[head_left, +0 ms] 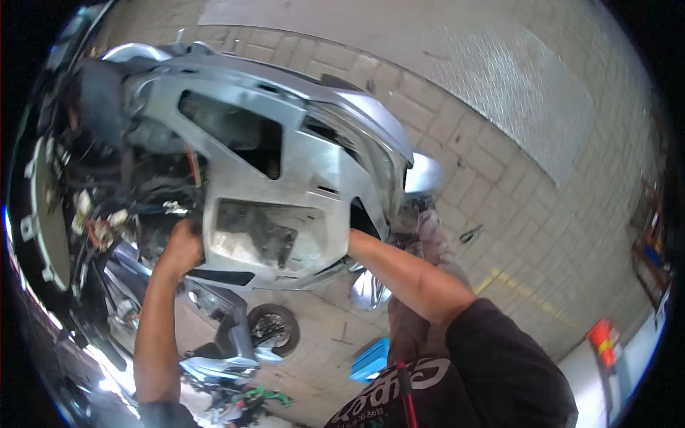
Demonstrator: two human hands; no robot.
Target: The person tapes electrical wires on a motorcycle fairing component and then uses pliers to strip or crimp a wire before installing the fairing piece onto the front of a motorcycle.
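A large silver-grey plastic fairing panel (314, 167) of a scooter or motorcycle spreads out in front of me, with several cut-out openings and a dusty recessed tray (250, 235). My left hand (184, 246) is beside the panel's left edge, over the dark bay of wiring; its fingers point down and are mostly hidden. My right forearm (407, 274) crosses to the panel's right side. There my right hand (354, 244) passes under the edge by a dark opening, so its fingers are out of sight. Whether either hand grips anything does not show.
Loose wires with pale connectors (96, 225) lie at the left near a curved plate (51, 214). A second motorcycle (221, 328) with a black wheel (273, 329) stands below. A blue box (369, 360) sits on the paving; an orange object (603, 341) stands at the right.
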